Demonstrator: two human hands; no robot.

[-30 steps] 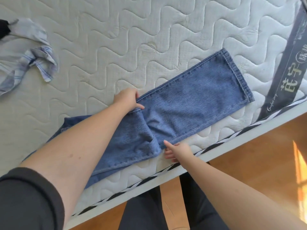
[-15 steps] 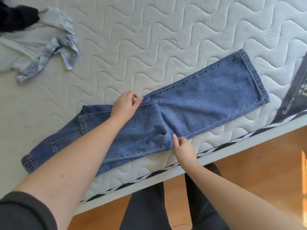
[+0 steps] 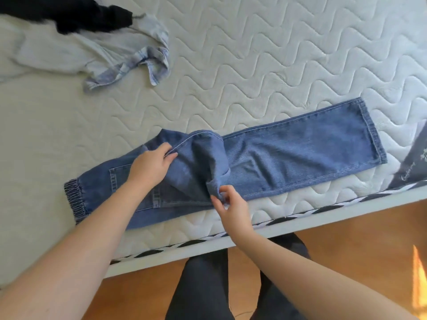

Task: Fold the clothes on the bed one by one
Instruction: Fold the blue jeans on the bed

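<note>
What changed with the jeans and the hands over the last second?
Both hands took hold of the jeans: the left hand now grips the far edge and the right hand pinches the near edge, lifting the middle into a raised fold. The leg ends stayed flat on the mattress.

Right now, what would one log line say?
task: fold jeans | left hand: grips far edge | right hand: pinches near edge | shirt: unfolded
</note>
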